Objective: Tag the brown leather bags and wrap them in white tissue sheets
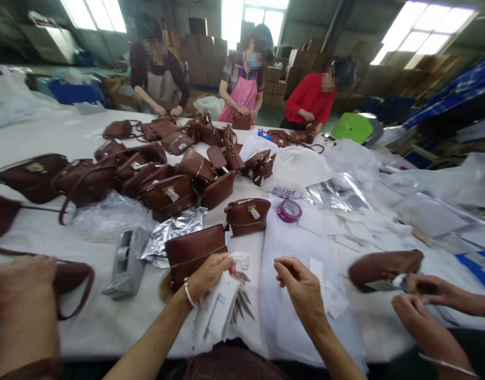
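Note:
My left hand [211,274], with a white bracelet at the wrist, is closed on a bunch of white hang tags [221,306] that fan out below the fingers. A brown handbag [195,249] with a zip lies just behind that hand. To its right, my right hand [300,285] is raised above white sheets [274,264], thumb and fingertips pinched together. Whatever may be between those fingertips is too small to make out. Another brown handbag [248,216], with a small white tag on its front, stands beyond both hands.
Many brown bags [167,192] cover the table's left and middle. Nearby are a grey tape dispenser [127,264], purple tape [288,211] and clear plastic [111,216]. A co-worker's hands [416,301] handle a bag at right; another's arm [24,301] is at left. Three people stand opposite.

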